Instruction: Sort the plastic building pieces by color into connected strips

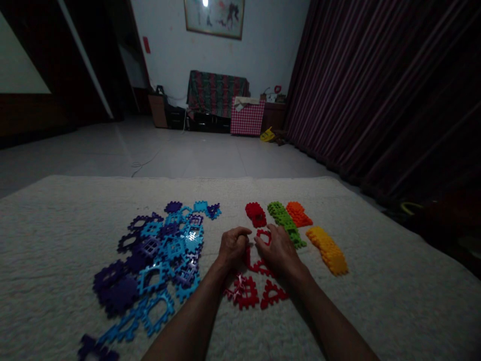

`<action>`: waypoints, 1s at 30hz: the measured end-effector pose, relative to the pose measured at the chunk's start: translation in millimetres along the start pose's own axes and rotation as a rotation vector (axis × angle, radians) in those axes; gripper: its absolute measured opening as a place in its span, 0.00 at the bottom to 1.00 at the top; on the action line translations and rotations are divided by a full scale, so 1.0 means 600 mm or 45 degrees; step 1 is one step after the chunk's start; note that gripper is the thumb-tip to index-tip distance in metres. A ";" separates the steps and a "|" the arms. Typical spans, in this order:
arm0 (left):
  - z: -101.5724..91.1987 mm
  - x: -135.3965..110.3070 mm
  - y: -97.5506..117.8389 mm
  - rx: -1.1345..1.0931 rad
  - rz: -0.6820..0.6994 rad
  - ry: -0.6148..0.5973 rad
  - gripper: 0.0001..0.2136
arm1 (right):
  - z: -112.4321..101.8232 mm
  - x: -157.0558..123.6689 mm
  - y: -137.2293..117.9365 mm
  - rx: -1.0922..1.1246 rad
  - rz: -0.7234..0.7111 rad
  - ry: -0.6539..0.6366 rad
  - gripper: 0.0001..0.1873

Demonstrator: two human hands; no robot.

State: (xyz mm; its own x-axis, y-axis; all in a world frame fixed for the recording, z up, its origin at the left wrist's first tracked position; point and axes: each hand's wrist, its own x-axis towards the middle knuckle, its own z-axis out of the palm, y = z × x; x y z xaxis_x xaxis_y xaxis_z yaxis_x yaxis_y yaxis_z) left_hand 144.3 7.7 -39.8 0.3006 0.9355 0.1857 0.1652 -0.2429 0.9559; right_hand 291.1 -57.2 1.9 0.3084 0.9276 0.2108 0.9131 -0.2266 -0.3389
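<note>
My left hand (233,245) is curled above the light quilted cover, its fingertips close together, and whatever it may hold is hidden. To its right, my right hand (278,250) has thumb and fingers on a red toothed frame piece (264,235) with an open middle. More red toothed plastic pieces lie beneath and in front of my hands, among them a window-like square (247,293) and a triangular frame (273,294). Just beyond my fingers sits a stack of red pieces (256,214).
Overlapping blue pieces (153,278) and purple pieces (119,296) spread on the left. Green pieces (283,218), orange pieces (298,214) and yellow pieces (328,250) form rows on the right. The quilted cover (379,281) ends at a tiled floor (210,155); dark curtains (349,90) hang right.
</note>
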 end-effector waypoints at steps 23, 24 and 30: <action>-0.001 0.001 0.012 -0.283 -0.053 0.219 0.16 | 0.073 0.053 0.010 0.409 -0.310 0.522 0.30; -0.001 0.001 0.013 -0.295 -0.061 0.224 0.16 | 0.073 0.054 0.010 0.412 -0.304 0.525 0.30; -0.002 0.001 0.014 -0.370 -0.091 0.275 0.15 | 0.070 0.054 0.006 0.412 -0.318 0.539 0.28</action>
State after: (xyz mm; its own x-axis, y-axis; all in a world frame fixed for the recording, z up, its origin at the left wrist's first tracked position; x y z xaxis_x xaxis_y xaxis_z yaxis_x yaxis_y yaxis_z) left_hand 144.7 6.3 -31.2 0.0879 0.9876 0.1303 -0.1043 -0.1210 0.9872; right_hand 293.0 -15.6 -30.7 0.2348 0.7269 0.6454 0.8643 0.1477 -0.4808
